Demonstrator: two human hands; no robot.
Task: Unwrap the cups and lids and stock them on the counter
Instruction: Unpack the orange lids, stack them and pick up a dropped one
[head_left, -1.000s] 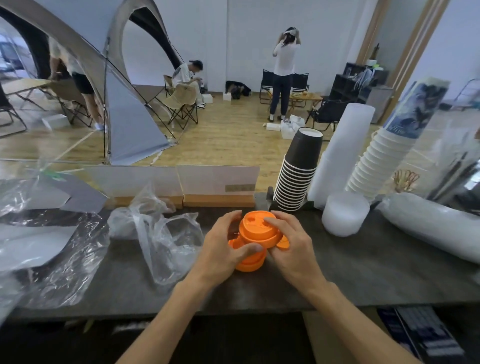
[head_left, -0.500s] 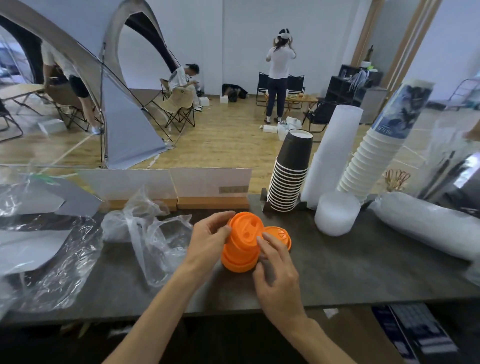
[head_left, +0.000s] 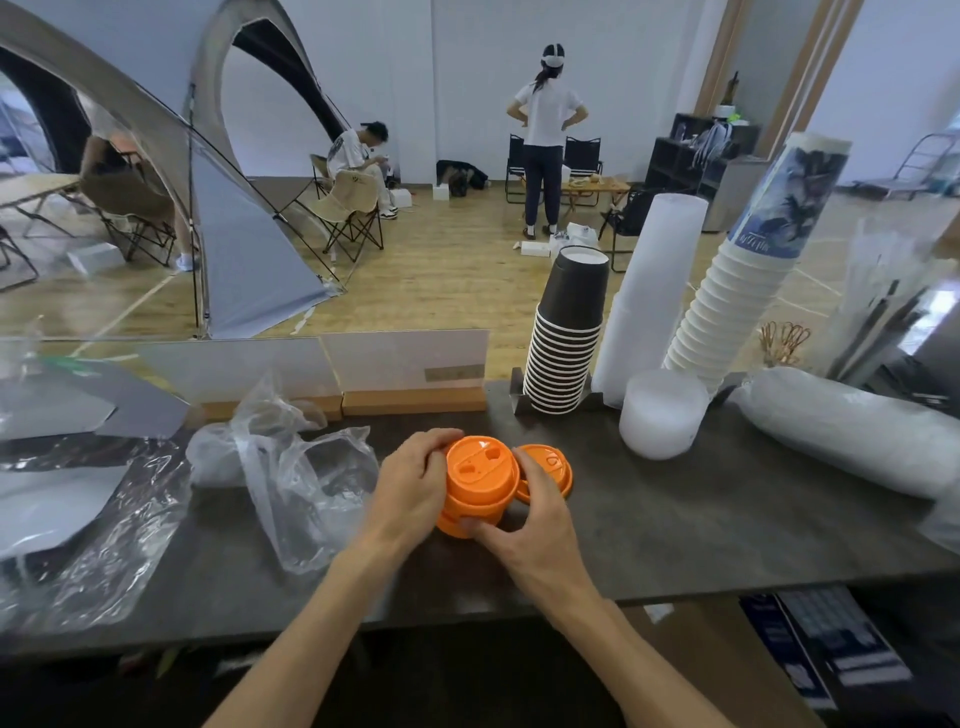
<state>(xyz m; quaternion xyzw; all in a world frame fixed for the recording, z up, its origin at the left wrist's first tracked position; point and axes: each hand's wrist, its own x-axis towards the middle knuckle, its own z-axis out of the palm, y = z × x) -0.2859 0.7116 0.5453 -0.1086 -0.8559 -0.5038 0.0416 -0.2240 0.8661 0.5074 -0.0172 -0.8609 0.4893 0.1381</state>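
Observation:
A short stack of orange lids (head_left: 480, 480) stands on the dark counter (head_left: 701, 530) in front of me. My left hand (head_left: 413, 488) wraps its left side. My right hand (head_left: 530, 525) grips the stack's lower right edge, thumb at the base. A second, smaller pile of orange lids (head_left: 550, 465) lies just right of the stack, partly hidden by my right fingers. Behind stand a black cup stack (head_left: 569, 338), a frosted cup stack (head_left: 649, 291) and a white cup stack with a printed top cup (head_left: 743, 270).
Crumpled clear plastic wrap (head_left: 291, 467) lies left of my hands, more film (head_left: 78, 519) at far left. A round stack of clear lids (head_left: 662, 415) and a wrapped sleeve (head_left: 852, 431) lie at right. Low sign boards (head_left: 405, 364) line the counter's back edge. People stand and sit in the room beyond.
My right hand has dropped from the top of the orange lids to the stack's lower right. The smaller pile now lies uncovered beside the stack. My left hand stays on the left side.

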